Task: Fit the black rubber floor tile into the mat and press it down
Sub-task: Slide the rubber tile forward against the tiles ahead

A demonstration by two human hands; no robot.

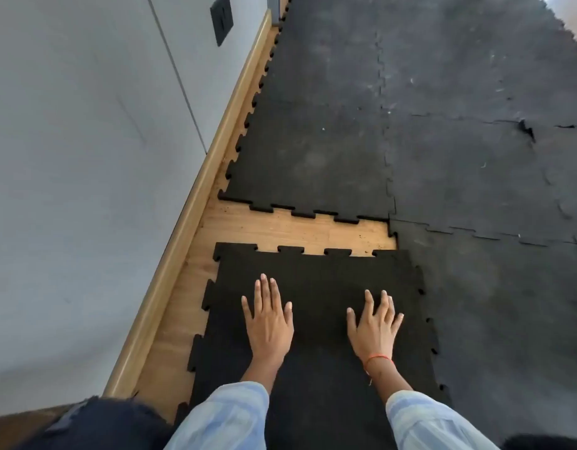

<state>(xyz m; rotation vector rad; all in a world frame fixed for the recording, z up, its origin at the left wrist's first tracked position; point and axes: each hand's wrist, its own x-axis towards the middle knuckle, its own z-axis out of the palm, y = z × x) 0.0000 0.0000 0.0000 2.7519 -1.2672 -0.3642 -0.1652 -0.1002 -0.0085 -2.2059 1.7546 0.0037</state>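
A black rubber floor tile (316, 274) with toothed edges lies on the wooden floor (280, 227) at the bottom centre. Its right edge overlaps the grey, dusty mat (443, 157) of joined tiles. A strip of bare wood separates its far edge from the mat's toothed edge (300, 213). My left hand (269, 323) rests flat on the tile, fingers spread. My right hand (374, 326), with a red thread at the wrist, lies flat on the tile a little to the right, fingers apart.
A grey wall (85, 157) with a wooden skirting board (196, 196) runs along the left. A dark wall plate (221, 19) sits high on the wall. A tear (527, 129) shows in the mat at the right. My dark-clad knee (95, 423) is at the bottom left.
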